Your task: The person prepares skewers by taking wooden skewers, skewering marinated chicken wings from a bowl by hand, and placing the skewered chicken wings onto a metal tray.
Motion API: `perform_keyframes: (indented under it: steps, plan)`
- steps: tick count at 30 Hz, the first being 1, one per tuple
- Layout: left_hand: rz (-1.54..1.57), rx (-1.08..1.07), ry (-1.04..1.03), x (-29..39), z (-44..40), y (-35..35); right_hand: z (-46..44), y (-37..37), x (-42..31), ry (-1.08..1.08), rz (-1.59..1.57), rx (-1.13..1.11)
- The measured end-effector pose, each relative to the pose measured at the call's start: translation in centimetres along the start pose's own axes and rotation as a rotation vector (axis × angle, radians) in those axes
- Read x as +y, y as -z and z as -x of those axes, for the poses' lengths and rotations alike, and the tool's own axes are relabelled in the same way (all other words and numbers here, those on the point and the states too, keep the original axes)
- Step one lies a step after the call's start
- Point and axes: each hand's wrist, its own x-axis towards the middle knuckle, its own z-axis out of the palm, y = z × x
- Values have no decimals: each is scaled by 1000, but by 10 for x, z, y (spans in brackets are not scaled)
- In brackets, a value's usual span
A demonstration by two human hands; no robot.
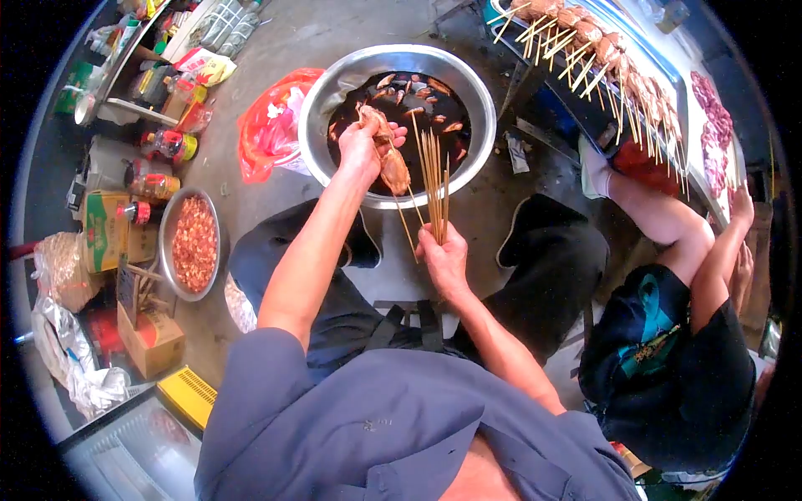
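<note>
My left hand (359, 152) is closed around a piece of brown, marinated meat (395, 173), which looks like poultry. Two thin bamboo skewers run down from the meat toward my right hand (444, 255). That hand is wrapped around a bundle of bamboo skewers (432, 179), their upper ends fanning over the near rim. Both hands are at the near side of a large metal basin (312, 125), the left one over it. Dark liquid (401, 100) with floating pieces of meat or seasoning fills the basin.
A red plastic bag (255, 138) touches the basin's left. Farther left stand a bowl of reddish chunks (192, 242), bottles (171, 144) and cardboard boxes (150, 342). Skewered meat (585, 37) lines a tray at upper right. A co-worker (668, 351) sits at right beside raw meat (710, 125).
</note>
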Motion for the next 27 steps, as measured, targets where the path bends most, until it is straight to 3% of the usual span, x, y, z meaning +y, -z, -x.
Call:
perform_keyframes:
  steps: [7,16,27]
  plan:
    - [-9,-78,14,-4,8,-5,0,1,-5,-52,16,49]
    - [-275,-146,15,-2,13,-6,1,2,8,33,107,112]
    - [-29,89,45,-7,-5,5,-7,1,6,48,101,66]
